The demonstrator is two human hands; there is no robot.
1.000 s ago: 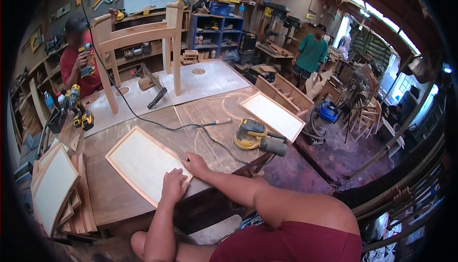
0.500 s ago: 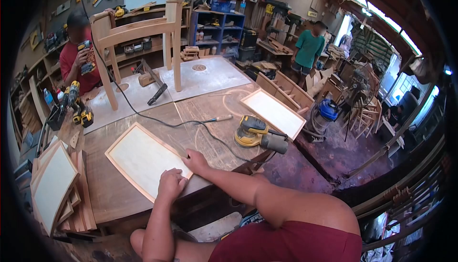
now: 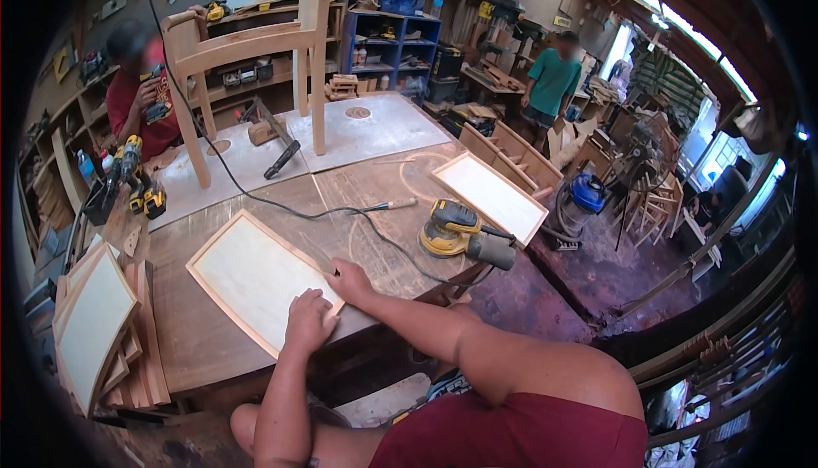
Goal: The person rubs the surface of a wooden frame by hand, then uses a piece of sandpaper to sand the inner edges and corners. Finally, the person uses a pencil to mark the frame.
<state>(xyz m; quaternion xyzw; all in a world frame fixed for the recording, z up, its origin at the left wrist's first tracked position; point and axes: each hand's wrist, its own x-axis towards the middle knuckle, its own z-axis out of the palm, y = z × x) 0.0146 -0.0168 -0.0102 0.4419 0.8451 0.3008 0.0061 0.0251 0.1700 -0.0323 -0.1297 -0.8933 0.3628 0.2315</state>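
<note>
The left hand (image 3: 308,318) is lying flat and open on the near end of a framed wooden panel (image 3: 256,276), fingers spread over its pale centre, while the right hand (image 3: 351,281) is pressing loosely curled on the panel's near right corner, gripping nothing. The panel is sitting near the front edge of the bench (image 3: 204,349), angled toward the left. A yellow orbital sander (image 3: 456,231) is resting idle toward the right edge of the bench, well apart from both hands, its cord (image 3: 281,206) trailing back across the bench. Judging by that, the panel is only being steadied or felt over by hand, with no tool working on it. A second panel (image 3: 492,197) is overhanging the right edge, and more panels (image 3: 94,323) are standing stacked at the left edge
</note>
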